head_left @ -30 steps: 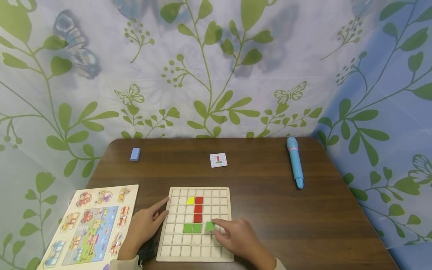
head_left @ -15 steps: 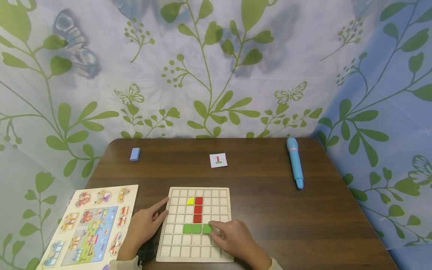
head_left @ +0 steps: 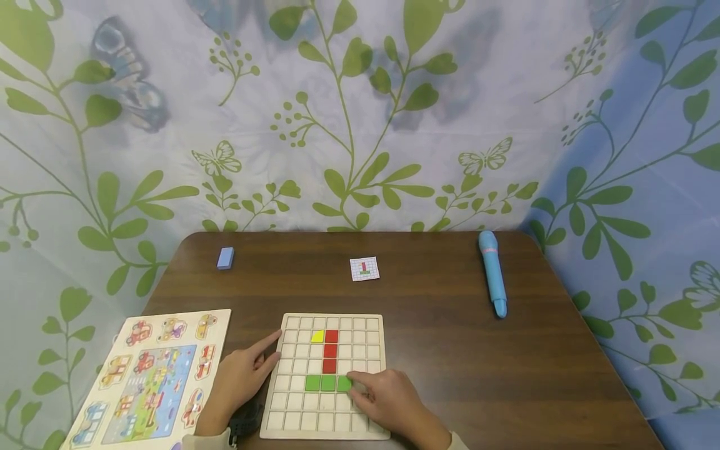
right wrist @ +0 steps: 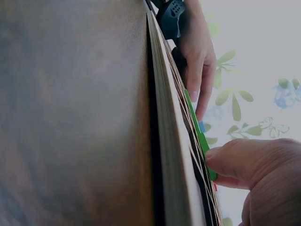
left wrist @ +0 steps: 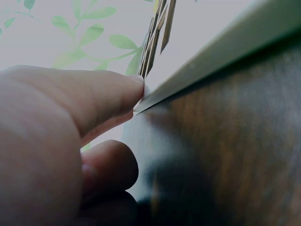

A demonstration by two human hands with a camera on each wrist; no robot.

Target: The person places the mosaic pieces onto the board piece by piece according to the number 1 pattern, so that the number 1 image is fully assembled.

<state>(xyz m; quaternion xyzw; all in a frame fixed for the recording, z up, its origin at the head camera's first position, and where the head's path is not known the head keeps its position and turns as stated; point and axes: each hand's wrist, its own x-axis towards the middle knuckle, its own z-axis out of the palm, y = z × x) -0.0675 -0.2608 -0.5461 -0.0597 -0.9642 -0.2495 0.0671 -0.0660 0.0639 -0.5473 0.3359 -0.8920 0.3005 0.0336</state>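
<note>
A pale wooden grid board (head_left: 299, 401) lies on the table in front of me. My right hand (head_left: 388, 397) has its index finger and thumb at the right end of a green square tile (head_left: 343, 384), pinching it. That tile sits in line with two other green tiles (head_left: 320, 382). Above them runs a column of red tiles (head_left: 330, 351), with a yellow piece (head_left: 317, 336) left of the top one. My left hand (head_left: 242, 378) touches the board's left edge with extended index finger and thumb, its other fingers bent under. In the left wrist view, fingertips (left wrist: 134, 89) press the board's side.
A wooden vehicle puzzle (head_left: 216, 334) lies at the left, close to the left forearm. Farther back are a small blue block (head_left: 225, 258), a card with a printed grid pattern (head_left: 364, 269) and a blue toy microphone (head_left: 493, 275). A patterned curtain (head_left: 360, 112) backs the table.
The right hand has moved slightly left with the green tile, bringing it into line with the other two green tiles. The left hand has stayed at the board's edge.
</note>
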